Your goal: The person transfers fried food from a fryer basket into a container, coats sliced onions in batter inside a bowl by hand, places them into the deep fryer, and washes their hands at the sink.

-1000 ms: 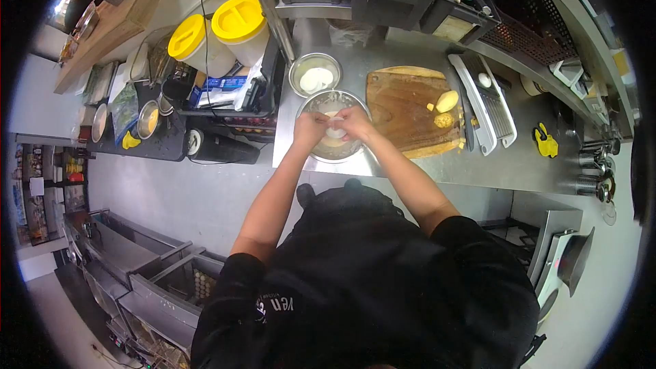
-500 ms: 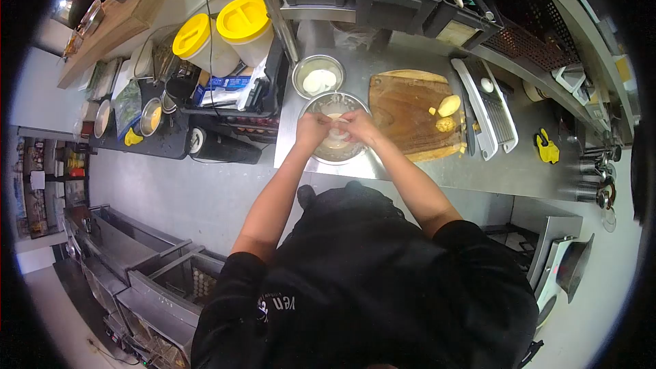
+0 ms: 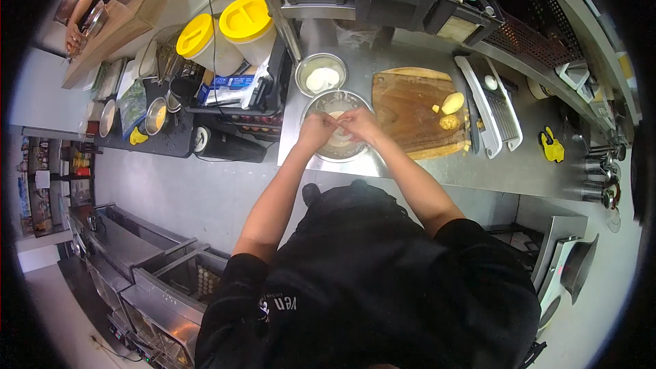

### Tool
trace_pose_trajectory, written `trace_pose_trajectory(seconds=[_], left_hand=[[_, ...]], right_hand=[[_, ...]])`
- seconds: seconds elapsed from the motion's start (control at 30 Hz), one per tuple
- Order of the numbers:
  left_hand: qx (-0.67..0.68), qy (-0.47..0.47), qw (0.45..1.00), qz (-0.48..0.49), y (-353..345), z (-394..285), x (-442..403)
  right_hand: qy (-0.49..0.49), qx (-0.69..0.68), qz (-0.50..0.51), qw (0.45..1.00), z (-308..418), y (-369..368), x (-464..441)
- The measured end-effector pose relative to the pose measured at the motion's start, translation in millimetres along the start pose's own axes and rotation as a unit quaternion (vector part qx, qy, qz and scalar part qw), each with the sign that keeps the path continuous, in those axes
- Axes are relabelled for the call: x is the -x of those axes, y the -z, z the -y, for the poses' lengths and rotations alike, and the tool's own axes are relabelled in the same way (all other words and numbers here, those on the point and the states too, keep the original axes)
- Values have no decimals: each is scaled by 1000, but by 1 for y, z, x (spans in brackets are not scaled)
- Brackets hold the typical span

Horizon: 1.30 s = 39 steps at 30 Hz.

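Observation:
A large metal bowl (image 3: 363,104) stands at the front edge of the steel counter, with cloudy pale contents. Over its middle, my left hand (image 3: 317,131) is closed, its fingertips drawn together. My right hand (image 3: 360,126) meets it from the other side, its fingers also pinched. Whatever lies between the fingertips is too small and hidden to name. Just behind the large bowl, a smaller metal bowl (image 3: 303,82) holds smooth white rounded pieces (image 3: 322,80).
Right of the bowls lies a wooden cutting board (image 3: 403,113) with peeled yellow pieces (image 3: 452,103), then a knife (image 3: 473,123) and a white mandoline slicer (image 3: 482,109). Dark bins (image 3: 396,0) hang overhead. Yellow-lidded tubs (image 3: 246,24) stand left. Another person's arm (image 3: 82,10) shows far left.
The pale roundish thing seen between my fingertips before no longer shows there. My hands stay over the large bowl. Another person's arm has appeared at the upper left, and the view has shifted slightly.

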<state>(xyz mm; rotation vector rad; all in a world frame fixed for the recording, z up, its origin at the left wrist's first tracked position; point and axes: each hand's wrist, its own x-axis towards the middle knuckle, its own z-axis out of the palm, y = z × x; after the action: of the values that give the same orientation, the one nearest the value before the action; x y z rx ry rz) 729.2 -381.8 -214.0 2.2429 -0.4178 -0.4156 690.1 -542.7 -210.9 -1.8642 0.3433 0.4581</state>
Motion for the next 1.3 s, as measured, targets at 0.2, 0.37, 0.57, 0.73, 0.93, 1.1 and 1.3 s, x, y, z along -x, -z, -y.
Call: trace_pose_trajectory(seconds=[0.2,0.37,0.57,0.73,0.93,1.1,1.3], left_hand=[[45,-19,998,32,-13,16,-7],[104,73,989,72,-2,-4,-3],[101,80,988,84,5,1,-11],[-95,-80,991,-38,13,5,-18],[-16,-120,984,-129,40,13,-17],[14,-80,989,-122,74,15,-20],[31,-68,986,-150,83,57,-43]], right_hand=[[-3,111,-36,993,12,2,8],[68,204,-51,975,-10,-1,-10],[-26,80,-6,996,6,-2,-9],[103,341,-123,926,15,3,-4],[90,332,-126,931,62,9,-85],[153,456,-111,870,57,-17,-162],[127,471,-102,867,71,-23,-154]])
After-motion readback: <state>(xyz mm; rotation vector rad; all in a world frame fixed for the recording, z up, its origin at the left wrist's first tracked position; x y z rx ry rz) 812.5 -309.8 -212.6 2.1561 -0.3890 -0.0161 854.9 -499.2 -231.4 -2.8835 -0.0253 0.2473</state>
